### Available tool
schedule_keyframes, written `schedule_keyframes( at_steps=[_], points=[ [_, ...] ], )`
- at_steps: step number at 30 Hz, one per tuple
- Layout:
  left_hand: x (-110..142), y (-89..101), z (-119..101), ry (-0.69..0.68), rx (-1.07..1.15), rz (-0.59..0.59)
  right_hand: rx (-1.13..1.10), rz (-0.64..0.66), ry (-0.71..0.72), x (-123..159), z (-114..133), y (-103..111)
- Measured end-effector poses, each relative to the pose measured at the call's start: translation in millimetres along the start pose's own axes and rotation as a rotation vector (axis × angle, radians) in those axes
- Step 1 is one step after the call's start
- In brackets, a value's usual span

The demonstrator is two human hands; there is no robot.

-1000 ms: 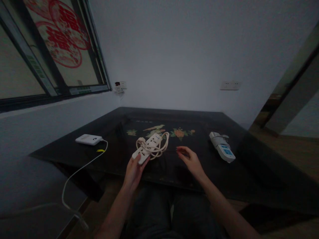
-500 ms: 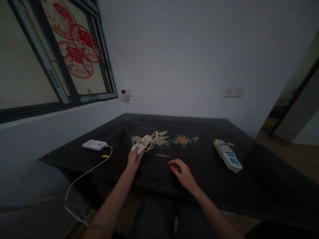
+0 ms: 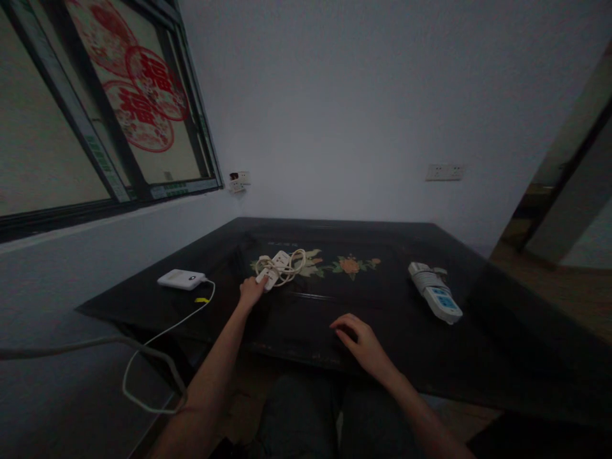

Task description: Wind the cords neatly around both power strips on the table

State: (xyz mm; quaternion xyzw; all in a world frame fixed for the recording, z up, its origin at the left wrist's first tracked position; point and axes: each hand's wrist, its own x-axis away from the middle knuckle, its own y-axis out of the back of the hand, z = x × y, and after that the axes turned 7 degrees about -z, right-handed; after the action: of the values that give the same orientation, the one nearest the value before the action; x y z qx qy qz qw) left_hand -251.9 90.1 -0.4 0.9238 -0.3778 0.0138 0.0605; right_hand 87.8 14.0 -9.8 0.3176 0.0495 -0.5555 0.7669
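Observation:
My left hand (image 3: pixel 252 292) grips the near end of a white power strip (image 3: pixel 268 276), its fingertips at the strip's edge. The strip lies on the dark table, its cream cord (image 3: pixel 295 266) looped loosely over and around it. My right hand (image 3: pixel 359 340) is by the table's front edge, to the right of the strip. Its fingers are loosely curved with a gap between thumb and forefinger, and it holds nothing.
A second power strip (image 3: pixel 444 302), white and blue with its cord wrapped round, lies on the right of the table (image 3: pixel 296 331). A white power bank (image 3: pixel 180 279) with a white cable (image 3: pixel 167 330) lies at the left. Wall sockets (image 3: pixel 444 172) are behind.
My left hand has shifted a little left and turned palm down, and the strip now lies flatter. My right hand has moved slightly down and right.

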Motion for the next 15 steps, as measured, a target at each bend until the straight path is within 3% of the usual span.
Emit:
schedule_keyframes(
  at_steps=[3, 6, 11, 15],
  points=[
    [-5.5, 5.7, 5.3, -0.122, -0.319, -0.056, 0.019, -0.001, -0.026, 9.1, -0.4, 7.5],
    [-5.2, 10.3, 11.8, -0.281, -0.500, -0.103, 0.015, -0.010, -0.035, 17.6, 0.2, 13.3],
    [-0.2, 14.7, 19.5, -0.590, -0.631, -0.100, 0.019, -0.034, -0.036, 28.3, 3.8, 19.4],
    [1.0, 11.2, 28.0, -0.734, -0.656, -0.034, 0.022, -0.056, -0.054, 30.5, 7.0, 19.9]
  ],
)
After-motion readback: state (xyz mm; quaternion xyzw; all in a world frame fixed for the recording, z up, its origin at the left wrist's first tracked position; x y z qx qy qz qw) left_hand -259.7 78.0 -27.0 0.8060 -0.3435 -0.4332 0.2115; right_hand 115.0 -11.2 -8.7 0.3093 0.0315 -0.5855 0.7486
